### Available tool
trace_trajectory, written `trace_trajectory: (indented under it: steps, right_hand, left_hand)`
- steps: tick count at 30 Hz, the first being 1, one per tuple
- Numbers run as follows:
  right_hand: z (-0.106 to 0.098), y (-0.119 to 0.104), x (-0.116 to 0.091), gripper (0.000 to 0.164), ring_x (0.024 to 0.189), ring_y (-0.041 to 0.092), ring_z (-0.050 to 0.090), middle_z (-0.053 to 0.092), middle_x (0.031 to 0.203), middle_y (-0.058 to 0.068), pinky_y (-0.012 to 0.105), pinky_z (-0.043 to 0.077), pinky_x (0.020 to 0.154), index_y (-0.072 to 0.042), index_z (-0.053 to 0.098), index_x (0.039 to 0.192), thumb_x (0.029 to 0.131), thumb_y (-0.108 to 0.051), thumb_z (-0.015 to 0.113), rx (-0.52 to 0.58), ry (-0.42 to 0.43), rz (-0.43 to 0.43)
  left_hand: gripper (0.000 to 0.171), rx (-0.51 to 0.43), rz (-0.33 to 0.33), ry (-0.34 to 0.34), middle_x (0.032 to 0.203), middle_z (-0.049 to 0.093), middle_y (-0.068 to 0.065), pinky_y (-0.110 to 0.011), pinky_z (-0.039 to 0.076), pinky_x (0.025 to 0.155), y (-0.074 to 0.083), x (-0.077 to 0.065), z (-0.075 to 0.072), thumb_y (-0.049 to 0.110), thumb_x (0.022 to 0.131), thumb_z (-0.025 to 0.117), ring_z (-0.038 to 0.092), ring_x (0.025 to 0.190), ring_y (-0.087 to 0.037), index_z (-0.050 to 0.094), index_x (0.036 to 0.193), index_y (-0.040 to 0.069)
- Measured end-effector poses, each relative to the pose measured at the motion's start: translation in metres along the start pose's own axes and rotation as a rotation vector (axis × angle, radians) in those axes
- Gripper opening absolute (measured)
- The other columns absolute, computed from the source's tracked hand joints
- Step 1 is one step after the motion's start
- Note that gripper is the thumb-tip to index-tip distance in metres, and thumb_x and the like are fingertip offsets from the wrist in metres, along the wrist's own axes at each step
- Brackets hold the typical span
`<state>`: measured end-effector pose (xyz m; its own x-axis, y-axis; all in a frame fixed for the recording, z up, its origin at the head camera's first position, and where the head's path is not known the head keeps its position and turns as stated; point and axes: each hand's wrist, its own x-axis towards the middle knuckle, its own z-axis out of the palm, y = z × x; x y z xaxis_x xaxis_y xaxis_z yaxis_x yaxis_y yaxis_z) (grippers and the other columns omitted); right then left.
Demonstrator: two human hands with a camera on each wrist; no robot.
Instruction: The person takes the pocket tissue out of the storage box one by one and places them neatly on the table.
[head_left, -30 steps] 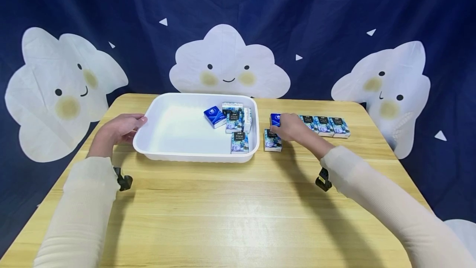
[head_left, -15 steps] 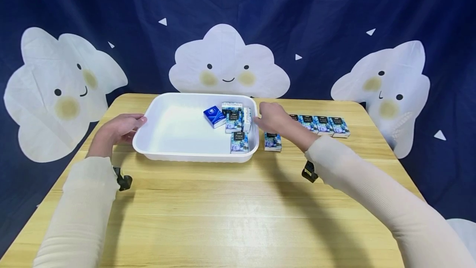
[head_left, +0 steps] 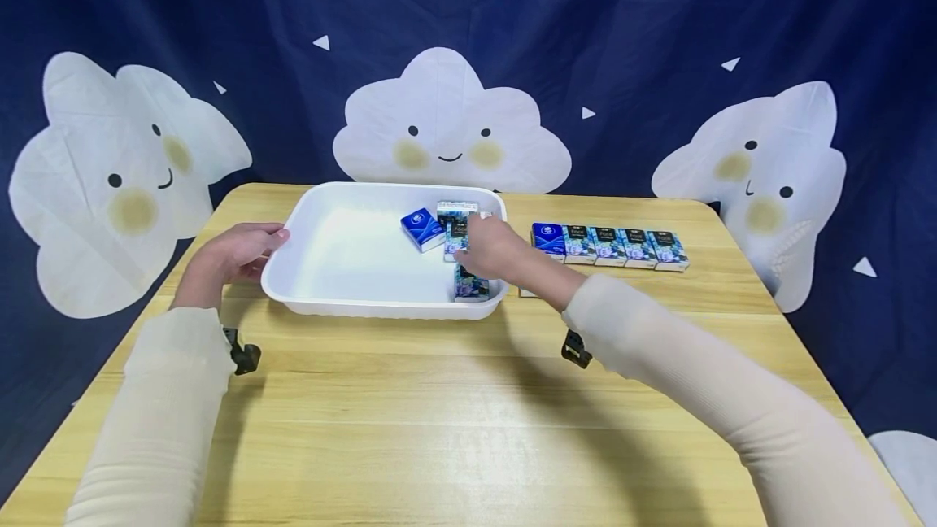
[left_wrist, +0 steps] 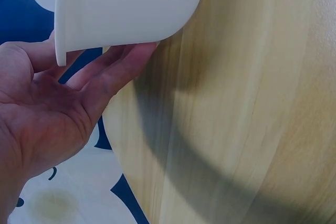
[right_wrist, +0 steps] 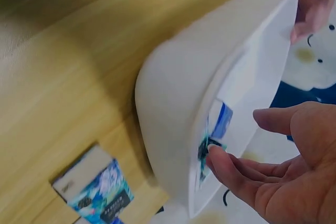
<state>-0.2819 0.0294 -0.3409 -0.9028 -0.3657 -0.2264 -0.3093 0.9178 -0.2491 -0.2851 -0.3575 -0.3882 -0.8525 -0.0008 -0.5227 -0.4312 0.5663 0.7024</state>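
Observation:
A white plastic tub [head_left: 351, 254] stands on the table with several pocket tissue packs at its right end. My left hand [head_left: 245, 250] grips the tub's left end, thumb at the rim and fingers under the wall in the left wrist view. My right hand [head_left: 494, 249] reaches over the right end, above floral tissue packs [head_left: 472, 283] that it partly covers. In the right wrist view its thumb and fingers are spread apart, fingertips right at a floral pack [right_wrist: 203, 153]. A blue tissue pack [head_left: 422, 229] lies tilted left of them.
Right of the tub, several floral tissue packs [head_left: 607, 246] line up in a row, with a blue pack [head_left: 548, 240] at its left end. Another pack [head_left: 526, 293] in front is mostly hidden by the right wrist. A dark blue curtain [head_left: 622, 39] hangs behind the table [head_left: 410, 421].
My right hand has left the blue pack at the row's left end and moved left, over the rim into the tub. The left hand, tub and packs inside have stayed in place.

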Motion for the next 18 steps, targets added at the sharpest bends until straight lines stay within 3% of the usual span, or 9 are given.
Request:
trace_trajectory:
  steps: [4,10,18]
  right_hand:
    - [0.007,-0.007,-0.001,0.071,0.089,0.022,0.069,0.069,0.109,0.018,0.033,0.059,0.081,0.010,0.035,0.150,0.102,-0.037,0.060,0.002,-0.027,-0.015]
    - [0.012,-0.015,0.001,0.072,0.092,0.024,0.068,0.068,0.112,0.019,0.036,0.058,0.087,0.010,0.035,0.150,0.101,-0.035,0.062,0.002,-0.033,-0.024]
    - [0.022,-0.017,0.003,0.069,0.088,0.022,0.066,0.068,0.107,0.017,0.035,0.056,0.084,0.011,0.041,0.145,0.101,-0.036,0.064,-0.024,-0.071,-0.033]
  left_hand:
    - [0.063,-0.003,-0.003,0.005,0.153,0.034,-0.026,-0.033,0.055,0.086,0.000,0.000,0.000,0.037,0.111,0.030,0.049,0.124,-0.036,0.008,0.163,0.009]
    - [0.063,0.006,0.001,0.011,0.152,0.034,-0.026,-0.033,0.054,0.086,0.000,-0.001,0.000,0.038,0.111,0.030,0.049,0.123,-0.036,0.009,0.163,0.008]
    - [0.064,0.007,0.002,0.013,0.154,0.033,-0.026,-0.034,0.054,0.088,0.000,0.000,0.001,0.039,0.111,0.030,0.047,0.126,-0.038,0.009,0.163,0.009]
